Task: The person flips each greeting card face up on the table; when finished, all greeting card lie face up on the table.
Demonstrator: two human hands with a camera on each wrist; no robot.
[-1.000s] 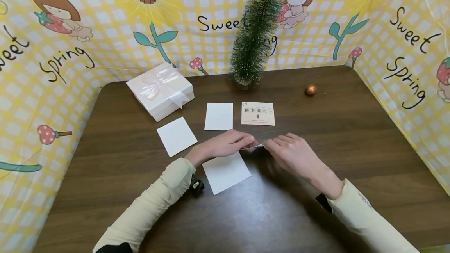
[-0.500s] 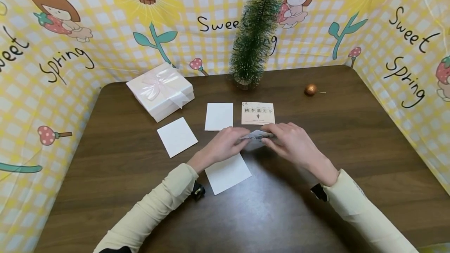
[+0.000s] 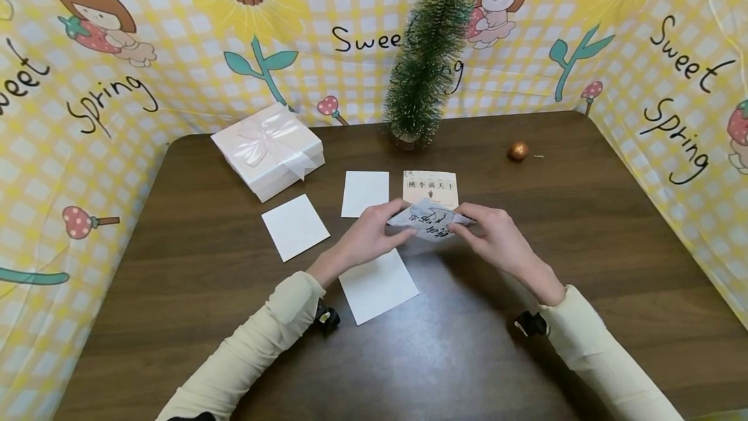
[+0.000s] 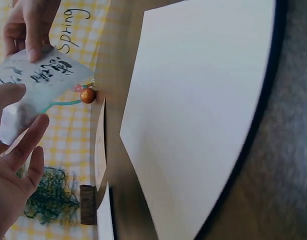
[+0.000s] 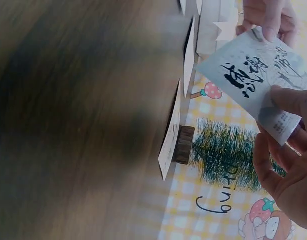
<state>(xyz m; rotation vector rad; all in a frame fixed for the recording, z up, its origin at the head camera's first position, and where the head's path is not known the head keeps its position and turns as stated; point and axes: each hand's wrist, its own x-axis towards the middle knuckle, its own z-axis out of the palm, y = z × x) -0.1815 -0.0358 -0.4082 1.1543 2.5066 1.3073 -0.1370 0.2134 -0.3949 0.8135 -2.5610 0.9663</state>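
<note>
A pale grey-white card (image 3: 434,221) with black brush lettering is held tilted above the table in the head view. My left hand (image 3: 374,234) pinches its left side, thumb in front. At its other side, my right hand (image 3: 501,239) grips the edge between thumb and fingers. The lettered face of the card (image 5: 243,75) shows plainly in the right wrist view. Below the left hand lies a blank white card (image 3: 380,291). Just behind the held card is a cream card (image 3: 431,186) printed with characters, its lower edge partly covered.
Two more blank cards, an upright-set white card (image 3: 365,192) and a turned white card (image 3: 295,227), lie to the left. A white gift box (image 3: 265,148) with a ribbon, a small artificial tree (image 3: 423,76) and a copper bauble (image 3: 517,151) stand along the back.
The held card was seen nearly edge-on between the hands; now it is tilted so its lettered face shows. Both hands have moved slightly up, and their thumbs now lie on the near face.
</note>
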